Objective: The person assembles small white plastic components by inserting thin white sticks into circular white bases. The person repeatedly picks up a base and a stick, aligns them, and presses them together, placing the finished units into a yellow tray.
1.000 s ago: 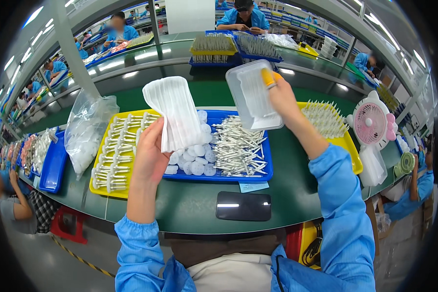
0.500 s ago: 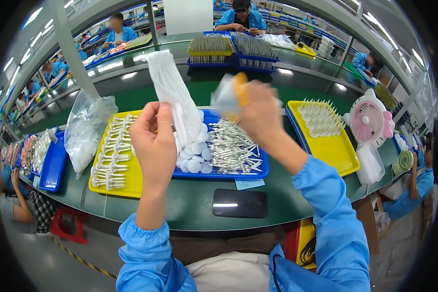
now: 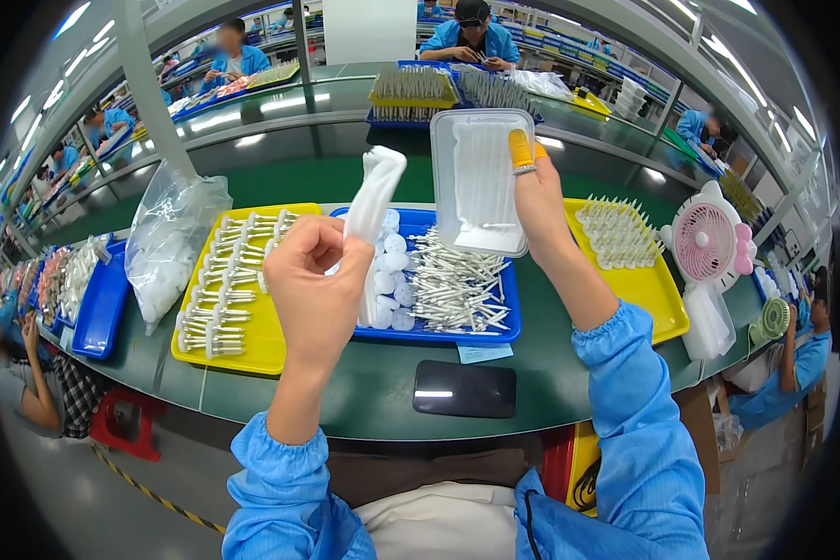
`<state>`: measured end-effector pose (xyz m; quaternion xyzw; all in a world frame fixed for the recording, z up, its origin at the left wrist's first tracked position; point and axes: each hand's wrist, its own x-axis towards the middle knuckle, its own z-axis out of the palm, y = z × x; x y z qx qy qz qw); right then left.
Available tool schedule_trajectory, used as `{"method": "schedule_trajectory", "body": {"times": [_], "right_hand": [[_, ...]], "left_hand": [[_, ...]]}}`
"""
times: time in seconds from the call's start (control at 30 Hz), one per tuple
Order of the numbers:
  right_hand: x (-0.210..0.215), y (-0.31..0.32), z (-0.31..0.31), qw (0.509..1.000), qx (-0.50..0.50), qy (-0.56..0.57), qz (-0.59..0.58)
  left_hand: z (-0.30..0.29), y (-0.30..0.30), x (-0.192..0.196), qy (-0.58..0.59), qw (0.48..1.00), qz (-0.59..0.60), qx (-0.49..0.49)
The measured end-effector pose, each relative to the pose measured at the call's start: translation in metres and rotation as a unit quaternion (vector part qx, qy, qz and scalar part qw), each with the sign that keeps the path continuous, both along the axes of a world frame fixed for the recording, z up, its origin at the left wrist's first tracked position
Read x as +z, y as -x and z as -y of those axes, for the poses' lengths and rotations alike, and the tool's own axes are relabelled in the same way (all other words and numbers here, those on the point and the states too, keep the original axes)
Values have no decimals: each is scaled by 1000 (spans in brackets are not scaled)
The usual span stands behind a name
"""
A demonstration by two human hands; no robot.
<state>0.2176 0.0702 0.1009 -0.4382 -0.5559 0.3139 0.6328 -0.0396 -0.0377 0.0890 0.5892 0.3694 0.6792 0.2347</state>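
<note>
My left hand (image 3: 317, 280) pinches a limp white strip of soft, cloth-like material (image 3: 371, 201), whose folded top end stands up above the fingers. In my right hand (image 3: 543, 201), a translucent rectangular plastic box (image 3: 441, 217) is held tilted up above the blue tray, its inside facing me. White contents (image 3: 483, 173) lie in the box, with a small thin rod near its lower edge. A yellow finger cot (image 3: 521, 147) covers my right thumb. Below both hands, the blue tray (image 3: 513, 322) holds round white discs (image 3: 403, 294) and many loose white rods (image 3: 457, 289).
A yellow tray (image 3: 275, 345) with rods set in discs lies left, beside a clear bag (image 3: 163, 243). Another yellow tray (image 3: 658, 299) sits right, near a pink-and-white fan (image 3: 705, 235). A black phone (image 3: 464, 389) lies in front. Co-workers (image 3: 471, 42) sit across and around.
The box in my right hand was blurred and lower; it is now raised and steady, turned face-on. My left hand has moved right and down, and the white strip has folded over.
</note>
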Motion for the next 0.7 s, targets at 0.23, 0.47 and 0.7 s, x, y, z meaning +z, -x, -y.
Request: {"method": "schedule_trajectory", "body": {"times": [0.23, 0.47, 0.7], "right_hand": [[-8, 6, 15, 999, 28, 43, 20], [-20, 13, 14, 997, 54, 16, 56], [-3, 25, 33, 987, 106, 85, 89]], "left_hand": [[-14, -14, 26, 71, 979, -174, -82], [-33, -61, 20, 32, 881, -464, -87], [-59, -66, 12, 5, 822, -547, -157]]}}
